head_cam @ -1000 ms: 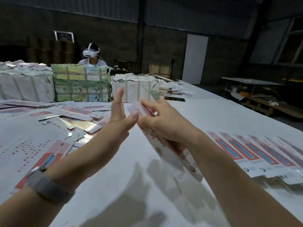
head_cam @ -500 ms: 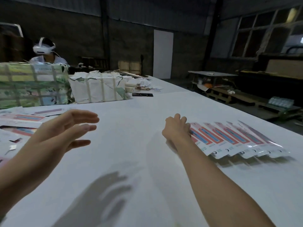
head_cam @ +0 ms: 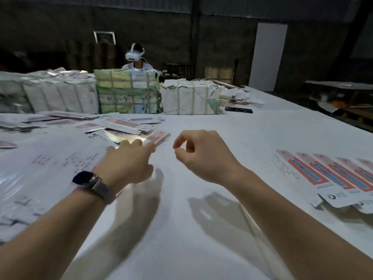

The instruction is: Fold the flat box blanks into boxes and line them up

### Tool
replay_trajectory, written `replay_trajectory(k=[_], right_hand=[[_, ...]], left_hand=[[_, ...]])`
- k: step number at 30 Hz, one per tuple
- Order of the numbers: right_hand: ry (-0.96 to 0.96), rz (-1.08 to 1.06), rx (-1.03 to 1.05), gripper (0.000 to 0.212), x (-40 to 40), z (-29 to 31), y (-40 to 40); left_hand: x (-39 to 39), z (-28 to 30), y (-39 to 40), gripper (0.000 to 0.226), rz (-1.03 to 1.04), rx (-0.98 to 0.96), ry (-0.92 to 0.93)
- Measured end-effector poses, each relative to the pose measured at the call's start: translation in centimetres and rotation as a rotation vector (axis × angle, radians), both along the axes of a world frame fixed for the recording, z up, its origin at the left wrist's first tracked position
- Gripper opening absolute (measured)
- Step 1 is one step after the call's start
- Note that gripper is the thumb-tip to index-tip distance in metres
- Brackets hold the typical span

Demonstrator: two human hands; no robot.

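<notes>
**Reaching for the next blank**

The person is stretching the left hand (head_cam: 129, 158) toward the loose heap of flat blanks (head_cam: 129, 130), fingers straight and spread, the tips just arriving at the nearest blank (head_cam: 159, 137) on the heap's near edge. Whether they are touching it yet, I cannot tell; the frame is blurring there. The right hand (head_cam: 201, 156) is hovering just to the right of that heap, fingers loosely curled with thumb and forefinger nearly meeting, holding nothing.

Well to the right of the heap, a row of folded boxes (head_cam: 333, 176) is lying on the white table (head_cam: 201, 229), overlapping like tiles. Behind the heap, strapped bundles (head_cam: 127, 91) are standing, and another person in a headset (head_cam: 134, 55) is sitting beyond them.

To do this step well, I would say the left fingertips should be sliding only the top blank clear of the heap, since the glossy sheets are likely slipping against one another and two may come away together. The right hand looks ready to be pinching the freed edge, so both hands are opening the blank squarely.
</notes>
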State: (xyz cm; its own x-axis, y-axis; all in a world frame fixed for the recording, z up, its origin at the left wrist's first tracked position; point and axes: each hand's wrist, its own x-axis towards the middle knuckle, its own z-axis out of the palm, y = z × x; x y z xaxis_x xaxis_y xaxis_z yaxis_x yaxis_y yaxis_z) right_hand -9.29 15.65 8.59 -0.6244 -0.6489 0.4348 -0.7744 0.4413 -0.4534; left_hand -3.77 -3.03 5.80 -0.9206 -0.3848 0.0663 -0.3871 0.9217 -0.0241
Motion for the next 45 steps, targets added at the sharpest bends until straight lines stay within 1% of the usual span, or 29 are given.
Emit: replay_trajectory(k=[1,3,5,7,9,11,13,17,20,22,25,28,31,32,34,36,38,40,42,43,45], right_hand=[[-0.003,0.03,0.035,0.008,0.5,-0.3,-0.3],[0.002,0.063,0.081,0.01,1.1,-0.9,-0.7],[0.013,0.074,0.082,0.012,1.2,-1.2,-0.8],[0.029,0.077,0.077,0.012,1.2,-1.4,-0.9],[0.034,0.075,0.072,0.011,1.0,-1.6,-0.9],[0.023,0.069,0.062,0.01,0.8,-1.7,-0.9],[0.015,0.067,0.059,0.009,0.7,-1.8,-0.9],[0.01,0.069,0.068,0.012,0.6,-2.3,-1.0],[0.008,0.064,0.077,0.012,0.5,-2.4,-1.1],[0.011,0.061,0.081,0.012,0.3,-2.6,-1.1],[0.014,0.056,0.103,0.012,0.1,-2.8,-1.0],[0.007,0.051,0.135,0.012,-0.1,-3.0,-1.0],[0.007,0.042,0.135,0.012,-0.2,-3.1,-1.0],[0.007,0.041,0.133,0.012,-0.2,-3.1,-1.0],[0.006,0.044,0.127,0.011,-0.3,-3.1,-1.0],[0.001,0.048,0.111,0.011,-0.3,-3.0,-1.0],[-0.001,0.048,0.083,0.01,-0.3,-3.0,-1.1],[0.001,0.057,0.04,0.011,-0.2,-2.9,-1.1],[0.015,0.057,-0.034,0.009,-0.3,-2.6,-1.1],[0.02,0.05,-0.091,0.009,-0.5,-2.4,-1.1],[0.013,0.032,-0.251,0.008,-0.7,-1.9,-1.0]], left_hand=[[0.5,-0.1,-1.1,0.048,0.082,-0.036,-0.061],[1.3,-0.5,-2.7,0.04,0.176,-0.024,-0.109],[1.5,-0.9,-3.2,0.033,0.177,-0.012,-0.175],[1.5,-1.1,-3.0,0.032,0.143,-0.031,-0.205],[1.6,-0.8,-2.7,0.038,0.117,-0.05,-0.216],[1.8,-0.5,-2.7,0.051,0.106,-0.04,-0.251],[1.8,-0.4,-2.8,0.059,0.095,-0.034,-0.269],[1.7,-0.1,-3.0,0.06,0.082,0.004,-0.249],[2.0,0.7,-3.8,0.065,0.142,0.002,-0.257],[2.3,1.3,-4.4,0.062,0.204,-0.037,-0.254],[2.7,1.6,-5.2,0.065,0.262,-0.04,-0.219],[2.8,1.4,-5.6,0.059,0.246,-0.03,-0.212],[2.3,0.6,-5.4,0.038,0.174,-0.056,-0.204],[2.2,0.4,-5.2,0.038,0.147,-0.065,-0.209],[2.1,0.4,-4.9,0.046,0.104,-0.062,-0.243],[2.0,0.9,-4.7,0.052,0.075,-0.02,-0.284],[1.6,1.6,-4.1,0.054,0.048,0.045,-0.228],[1.2,2.2,-3.1,0.058,0.0,0.072,-0.057],[1.0,2.9,-1.6,0.072,-0.082,0.096,0.158],[1.0,3.3,-0.7,0.079,-0.137,0.142,0.266],[1.2,4.4,1.2,0.083,-0.252,0.338,0.447]])
